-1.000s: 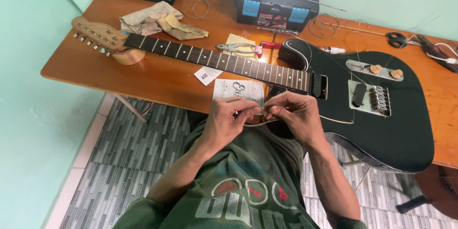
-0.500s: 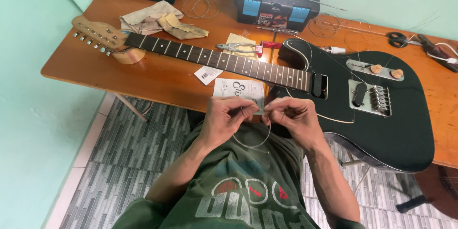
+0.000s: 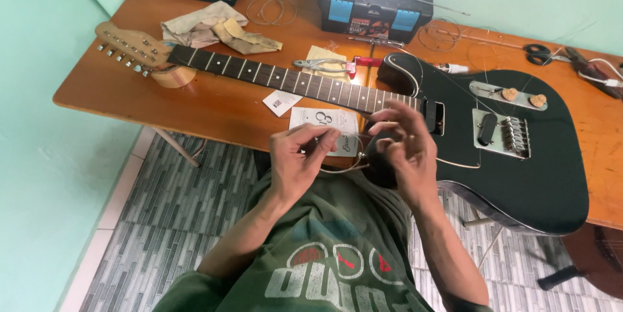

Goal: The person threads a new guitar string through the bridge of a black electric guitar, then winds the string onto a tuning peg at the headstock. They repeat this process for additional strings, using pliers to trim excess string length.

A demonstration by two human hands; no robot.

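Both our hands work a coiled guitar string (image 3: 337,168): left hand (image 3: 295,162) pinches it, right hand (image 3: 405,149) at three o'clock spreads loose fingers.

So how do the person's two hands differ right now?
The left hand is curled, fingertips pinched on a thin coiled guitar string; the right hand is spread, fingers apart, gripping nothing clearly. The left hand hangs over the paper string packet at the table edge; the right hand overlaps the black electric guitar body. Both are bare, raised before the chest.
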